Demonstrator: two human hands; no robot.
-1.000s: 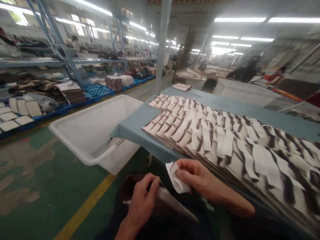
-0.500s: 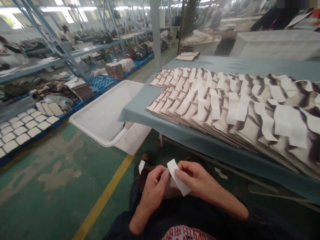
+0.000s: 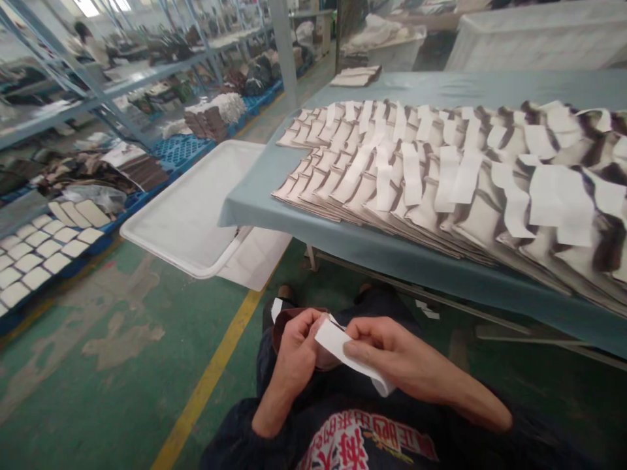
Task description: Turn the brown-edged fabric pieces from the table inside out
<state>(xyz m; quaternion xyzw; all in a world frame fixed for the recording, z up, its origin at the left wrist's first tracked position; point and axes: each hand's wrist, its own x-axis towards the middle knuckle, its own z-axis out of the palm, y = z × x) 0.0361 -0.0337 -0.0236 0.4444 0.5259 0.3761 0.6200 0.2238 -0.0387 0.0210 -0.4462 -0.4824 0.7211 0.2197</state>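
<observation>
Over my lap, my left hand (image 3: 296,356) is closed around the edge of a brown fabric piece (image 3: 327,358), whose darker part shows beyond the knuckles. A white strip (image 3: 336,341) is pinched between the thumb and fingers of my right hand (image 3: 396,356). Its left end lies against my left fingertips, and its lower right end curls under my right hand. Where the strip meets the fabric is partly hidden by my fingers. A small white piece (image 3: 277,308) rests near my left knee.
Ahead, a table with a blue-green cover (image 3: 255,203) bears rows of overlapping beige and brown fabric pieces (image 3: 318,183), many topped by white strips (image 3: 412,173). A white plastic bin (image 3: 166,222) stands under its left corner. Blue pallets (image 3: 183,153) and a rack line the left.
My right hand has tilted the white strip flatter, and its left end now lies over my left fingertips. The view has dipped and shifted slightly right.
</observation>
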